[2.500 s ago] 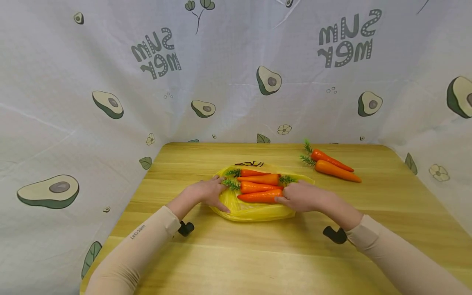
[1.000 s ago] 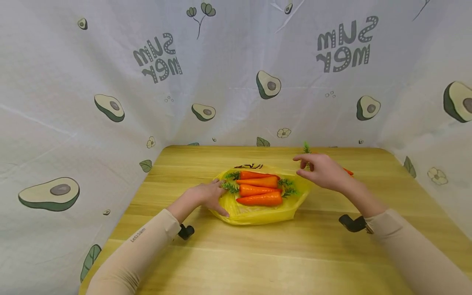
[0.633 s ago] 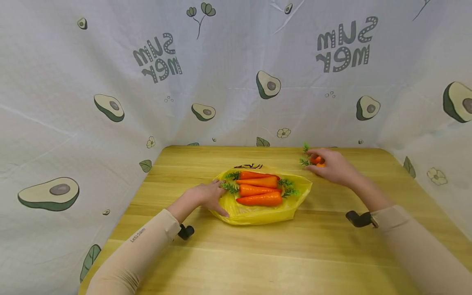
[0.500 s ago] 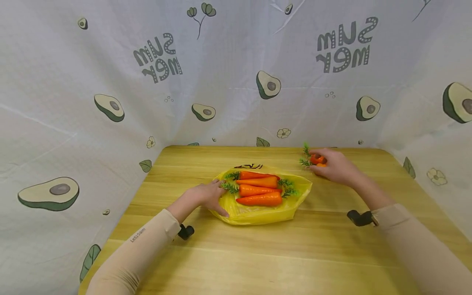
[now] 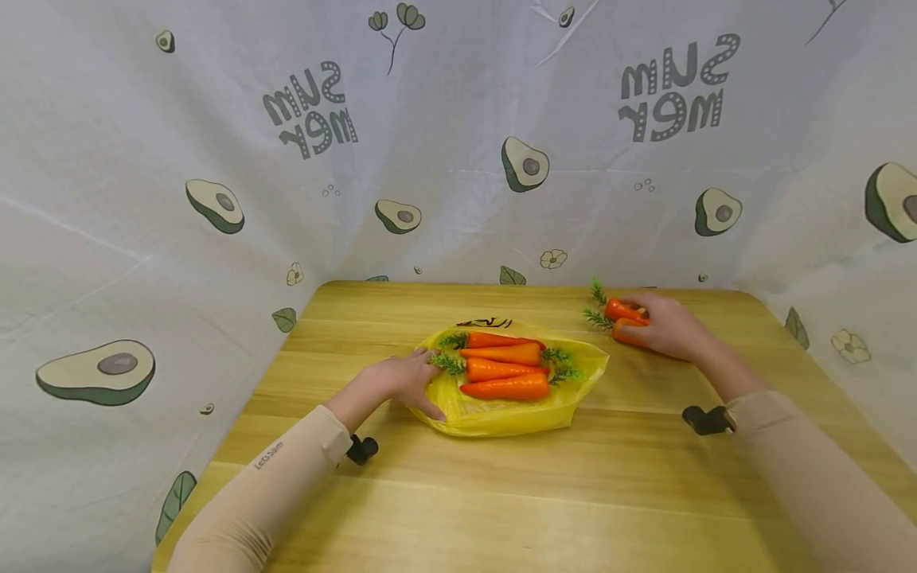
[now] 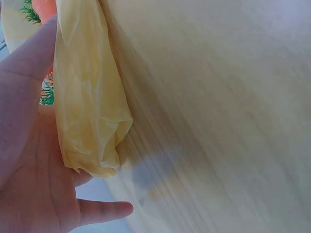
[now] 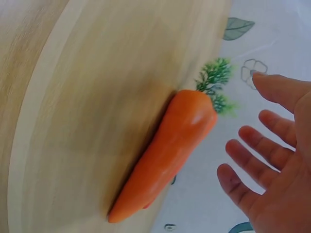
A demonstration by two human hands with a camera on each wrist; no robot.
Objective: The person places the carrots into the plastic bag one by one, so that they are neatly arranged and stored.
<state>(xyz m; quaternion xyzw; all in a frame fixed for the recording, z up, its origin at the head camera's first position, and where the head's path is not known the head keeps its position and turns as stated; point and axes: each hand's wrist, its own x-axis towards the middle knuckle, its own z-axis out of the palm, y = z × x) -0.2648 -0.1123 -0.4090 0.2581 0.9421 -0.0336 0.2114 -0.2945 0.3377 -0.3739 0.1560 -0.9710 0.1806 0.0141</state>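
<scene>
A yellow plastic bag (image 5: 494, 418) lies on the wooden table with several orange carrots (image 5: 505, 387) with green tops on it. My left hand (image 5: 407, 382) rests at the bag's left edge, fingers spread. In the left wrist view the bag's crumpled rim (image 6: 90, 97) lies across that hand (image 6: 43, 184), with one finger stretched out straight. At the back right, my right hand (image 5: 666, 325) is over two more carrots (image 5: 623, 309), hiding their tips. The right wrist view shows this hand (image 7: 282, 165) with fingers apart and loosely bent, beside a carrot (image 7: 165, 150).
The wooden table (image 5: 458, 493) runs back to a white curtain (image 5: 458, 95) printed with avocados, flowers and lettering. Small black wrist mounts (image 5: 708, 420) stick out below both wrists.
My right hand has left the carrots on the bag, gone to the two carrots at back right, then shifted slightly right along them. My left hand stays on the bag.
</scene>
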